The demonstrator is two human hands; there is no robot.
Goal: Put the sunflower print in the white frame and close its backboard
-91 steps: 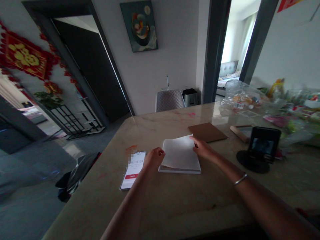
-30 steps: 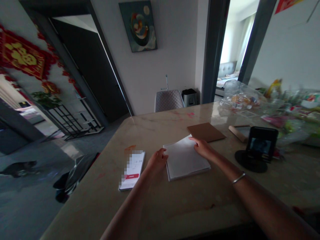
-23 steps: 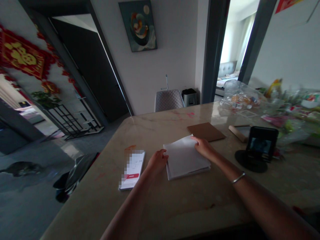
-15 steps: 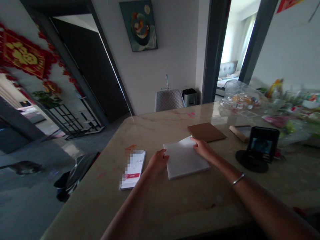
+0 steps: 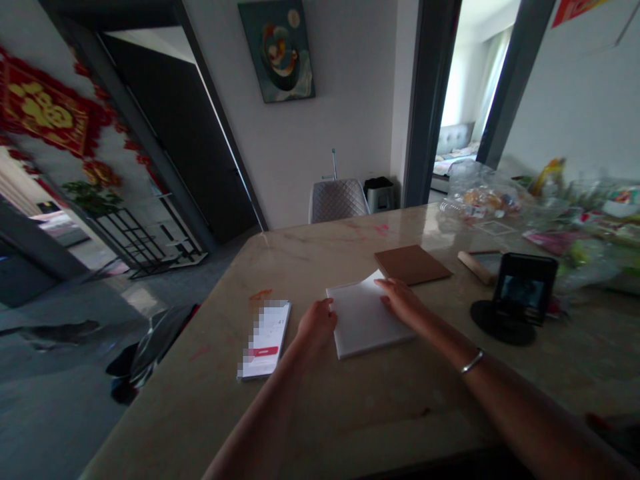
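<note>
A white, flat stack like a pad or paper sheets lies on the marble-look table. My left hand is closed on its left edge, thumb on top. At the far right corner my right hand has its fingers on a white sheet whose corner is lifted slightly. Just behind the stack rests a brown flat board. A phone with a lit, partly pixelated screen lies left of my left hand.
To the right stands a black device on a round stand, with a small wooden-edged tray behind it. Plastic bags and packages crowd the far right. A grey chair stands beyond the table.
My right hand has shifted slightly left over the stack. My left hand stays at the left edge. On the floor at the left, the grey cat has moved a little right.
</note>
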